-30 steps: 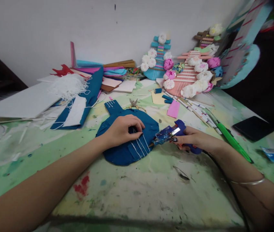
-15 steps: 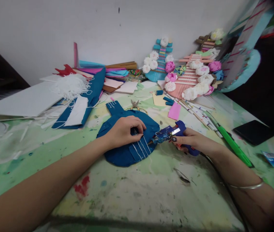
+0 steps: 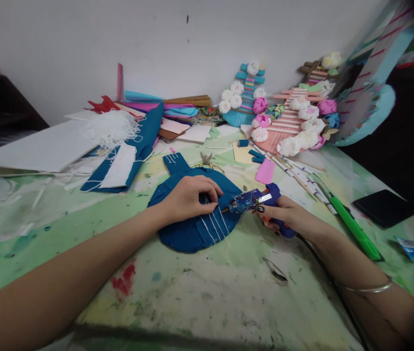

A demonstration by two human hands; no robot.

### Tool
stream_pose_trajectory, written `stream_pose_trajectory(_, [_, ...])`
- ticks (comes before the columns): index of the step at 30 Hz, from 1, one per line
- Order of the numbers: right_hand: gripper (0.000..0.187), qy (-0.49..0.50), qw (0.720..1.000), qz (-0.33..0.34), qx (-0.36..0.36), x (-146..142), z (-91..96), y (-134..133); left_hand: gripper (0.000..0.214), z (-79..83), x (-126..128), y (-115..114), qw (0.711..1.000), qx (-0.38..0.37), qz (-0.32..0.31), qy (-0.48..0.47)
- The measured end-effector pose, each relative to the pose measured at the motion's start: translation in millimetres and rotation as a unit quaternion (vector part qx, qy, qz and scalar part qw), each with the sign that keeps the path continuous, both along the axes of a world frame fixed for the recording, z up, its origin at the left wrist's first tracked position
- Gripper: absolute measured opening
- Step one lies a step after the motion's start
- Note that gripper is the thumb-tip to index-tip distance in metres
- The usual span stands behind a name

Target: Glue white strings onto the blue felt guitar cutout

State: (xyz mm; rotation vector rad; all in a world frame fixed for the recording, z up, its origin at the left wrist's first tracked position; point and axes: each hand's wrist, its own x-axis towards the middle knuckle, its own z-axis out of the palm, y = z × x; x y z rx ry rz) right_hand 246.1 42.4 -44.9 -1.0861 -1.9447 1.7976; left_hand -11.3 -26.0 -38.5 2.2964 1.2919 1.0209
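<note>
A dark blue, paper-covered lute-shaped craft piece (image 3: 183,238) lies flat on the table in front of me. White strings (image 3: 216,225) run side by side across its lower right part. My left hand (image 3: 192,196) rests on the piece, thumb and forefinger pinched on the end of a white string. My right hand (image 3: 290,214) is closed around a blue hot glue gun (image 3: 254,199), whose nozzle points left, close to the pinched fingers and just over the blue paper. Part of the piece is hidden beneath my left hand.
Behind lie a tangle of white string (image 3: 113,130), blue paper (image 3: 148,136) and stacked coloured sheets. Finished flowered lutes (image 3: 241,117) lean near the wall. To the right are pens (image 3: 298,173), a green cutter (image 3: 356,229), a black phone (image 3: 384,207) and tweezers (image 3: 277,273).
My right hand has brought the glue gun a little left, so its nozzle is now nearer my left fingertips. My left hand stays pinched on the string. The view has shifted slightly.
</note>
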Motion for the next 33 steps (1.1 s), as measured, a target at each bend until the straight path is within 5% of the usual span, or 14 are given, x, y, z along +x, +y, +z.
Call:
stream_pose_trajectory(9, [0.037, 0.03, 0.999, -0.018, -0.012, -5, -4.1, 0, 0.011, 0.9, -9, 3, 0.997, 0.014, -0.036, 0.061])
stream_pose_trajectory(20, [0.039, 0.055, 0.998, -0.032, -0.016, -14, -0.9, -5, 0.015, -6.4, -1, 2, 0.961, 0.181, 0.004, 0.208])
stream_pose_trajectory(33, [0.04, 0.071, 0.995, -0.063, -0.022, -22, -1.6, -7, 0.018, -5.3, -6, 4, 0.972, 0.118, -0.004, 0.202])
